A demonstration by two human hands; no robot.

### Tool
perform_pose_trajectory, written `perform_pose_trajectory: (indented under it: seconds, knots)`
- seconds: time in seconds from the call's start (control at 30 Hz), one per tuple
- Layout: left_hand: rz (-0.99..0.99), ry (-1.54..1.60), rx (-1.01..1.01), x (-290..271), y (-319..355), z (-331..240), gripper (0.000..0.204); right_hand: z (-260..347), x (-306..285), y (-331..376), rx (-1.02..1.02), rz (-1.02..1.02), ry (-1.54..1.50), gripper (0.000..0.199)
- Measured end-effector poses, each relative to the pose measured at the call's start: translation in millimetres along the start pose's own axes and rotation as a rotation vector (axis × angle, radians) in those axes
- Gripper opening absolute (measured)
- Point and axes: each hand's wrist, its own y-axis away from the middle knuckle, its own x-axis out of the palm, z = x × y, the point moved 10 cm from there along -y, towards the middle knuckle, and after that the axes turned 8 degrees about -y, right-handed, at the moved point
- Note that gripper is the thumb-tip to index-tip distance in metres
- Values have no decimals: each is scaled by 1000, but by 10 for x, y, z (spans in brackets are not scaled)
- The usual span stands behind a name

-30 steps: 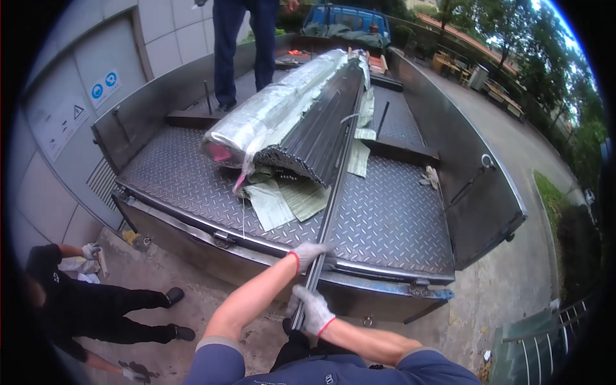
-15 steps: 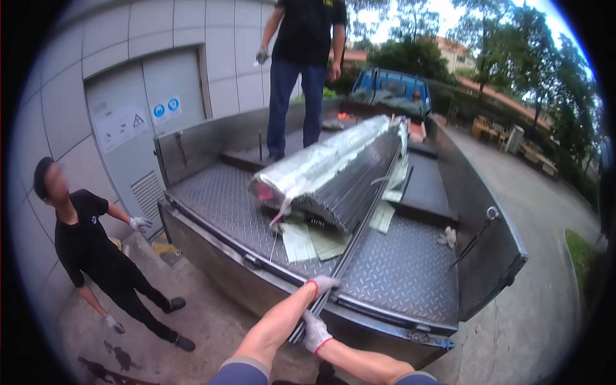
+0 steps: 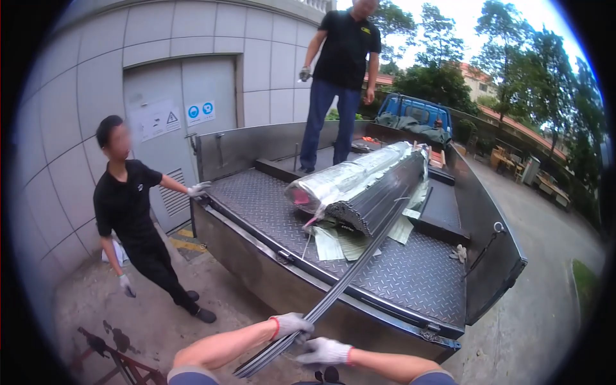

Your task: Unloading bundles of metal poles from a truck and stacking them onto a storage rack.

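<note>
"What are those?"

"Long, thin bars. They are dark, almost black, with pale lines running down them, and they lie close side by side."

"Which way do they point?"

"They slant. The near end points down to the left, sticking out past the back of the truck. The long way runs up and to the right, over the back edge and across the truck's floor, beside a dark pile. I can't make out where the far end stops."

"Who has them?"

"The gloved left hand is wrapped around them, near the low end. The right hand, gloved too, is just beside them with its fingers a bit bent. I can't tell if it grips."

"What is by the pile?"

"A shiny silver roll lies along its left side, and pale green sheets poke out under it."

"Who else is there?"

"A person in black stands at the left, one gloved hand on the truck's corner. Another person stands on the truck, behind the silver roll."
</note>
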Motion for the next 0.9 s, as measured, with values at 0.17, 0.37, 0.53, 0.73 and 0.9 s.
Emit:
perform_pose_trajectory:
  seconds: [0.17,0.37,0.53,0.73,0.9]
  knots:
    - [-52,56,-79,35,1415,455,19,793,-888,1040,-513,-818,202,49]
    - [-141,-161,-212,78,2333,1651,27,1011,-1011,368,-724,-632,865,82]
    - [-281,-170,-270,384,2837,2396,33,377,-970,-504,-632,-260,1059,77]
    - [-343,-151,-339,905,3093,2877,35,-110,-431,-923,-190,401,1167,67]
    - [-419,-250,-353,981,3004,3141,22,-166,-277,-950,-356,681,993,70]
